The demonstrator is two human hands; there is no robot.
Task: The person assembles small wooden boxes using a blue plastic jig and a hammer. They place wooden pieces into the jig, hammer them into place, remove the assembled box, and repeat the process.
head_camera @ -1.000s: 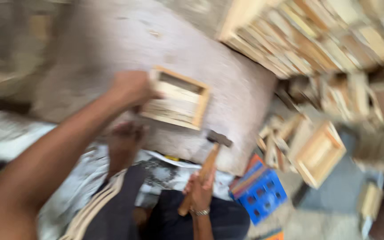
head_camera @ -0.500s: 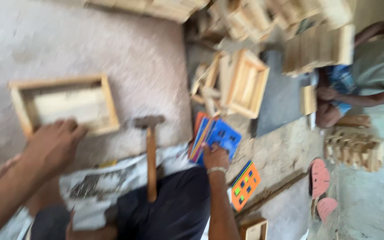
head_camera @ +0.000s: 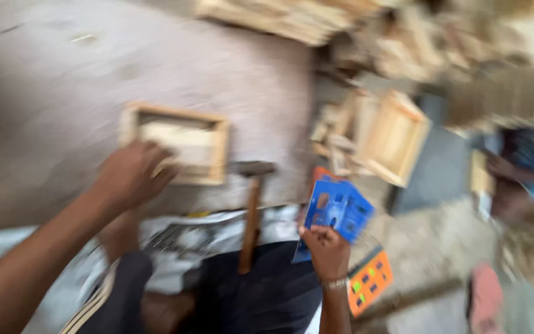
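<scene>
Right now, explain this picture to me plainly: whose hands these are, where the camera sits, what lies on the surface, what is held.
The picture comes from a camera worn on a person's head, looking down at their own bare hands; it is blurred. The left hand rests on a small wooden frame lying on a grey slab. A hammer lies beside the frame, untouched. The right hand holds up a blue plastic piece with holes; an orange one lies below. More wooden frames are piled to the right. Another person sits at the far right.

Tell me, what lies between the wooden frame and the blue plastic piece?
A hammer, seen in the head view, head near the wooden frame, handle pointing away beside the blue plastic piece.
</scene>
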